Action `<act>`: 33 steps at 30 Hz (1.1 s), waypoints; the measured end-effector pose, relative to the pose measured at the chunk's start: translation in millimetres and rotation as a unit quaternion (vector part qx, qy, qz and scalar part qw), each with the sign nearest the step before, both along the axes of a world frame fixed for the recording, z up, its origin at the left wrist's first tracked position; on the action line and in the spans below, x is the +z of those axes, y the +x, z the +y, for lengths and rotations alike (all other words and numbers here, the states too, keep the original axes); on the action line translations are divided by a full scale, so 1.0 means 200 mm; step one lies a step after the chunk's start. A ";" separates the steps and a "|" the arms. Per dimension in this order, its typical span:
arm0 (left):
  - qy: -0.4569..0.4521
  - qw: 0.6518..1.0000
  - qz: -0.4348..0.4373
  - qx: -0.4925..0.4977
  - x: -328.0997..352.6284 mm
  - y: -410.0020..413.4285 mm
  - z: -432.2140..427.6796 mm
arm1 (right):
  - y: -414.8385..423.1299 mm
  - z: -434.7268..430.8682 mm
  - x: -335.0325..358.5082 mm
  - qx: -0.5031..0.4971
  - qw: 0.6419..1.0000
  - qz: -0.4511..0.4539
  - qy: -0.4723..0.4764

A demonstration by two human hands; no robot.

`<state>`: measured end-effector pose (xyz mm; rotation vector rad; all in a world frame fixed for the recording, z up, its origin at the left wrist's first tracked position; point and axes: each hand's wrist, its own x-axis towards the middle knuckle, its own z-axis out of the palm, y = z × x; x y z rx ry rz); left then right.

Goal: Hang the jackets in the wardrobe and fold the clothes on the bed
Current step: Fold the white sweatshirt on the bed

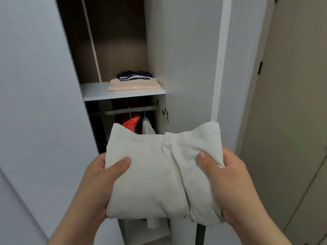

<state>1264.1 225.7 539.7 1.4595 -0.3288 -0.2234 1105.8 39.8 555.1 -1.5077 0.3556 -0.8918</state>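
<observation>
White wardrobe door (35, 85) stands open along the left of the view. Left hand (99, 175) grips the left edge of the folded white garment (155, 174): thumb pressed flat on top of the cloth, the other fingers underneath and hidden, so their spread cannot be told.

The garment is held level in mid-air between both hands, in front of the open wardrobe and below its shelf (95, 93). A loose fold of cloth hangs from its underside.

On the shelf lies a folded peach garment (134, 85), with a dark navy garment with white stripes (134, 76) resting on it towards the back. Under the shelf runs a hanging rail (122, 110). Two hangers hook over it: one carries an orange jacket (131, 122), the next, just beside it to the right, a pale jacket (147, 127). Both are partly hidden behind the held garment. A metal hinge (166, 114) sits on the right inner wall.

Right hand (230, 183) grips the right edge of the held garment in the same way: thumb on top, pinching bunched cloth, other fingers beneath and unseen. A second white door (191, 68) stands open behind it. A beige door (292, 121) fills the far right.
</observation>
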 end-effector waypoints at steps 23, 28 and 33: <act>-0.081 0.985 -0.145 0.042 0.37 1.34 0.00 | 1.43 0.07 0.36 -0.027 0.991 -0.076 -0.110; -0.082 0.982 -0.161 0.047 0.45 1.42 -0.09 | 1.50 -0.01 0.44 -0.033 0.993 -0.076 -0.080; -0.068 0.982 -0.162 0.072 0.54 1.52 -0.25 | 1.61 -0.16 0.55 -0.080 0.981 -0.041 -0.173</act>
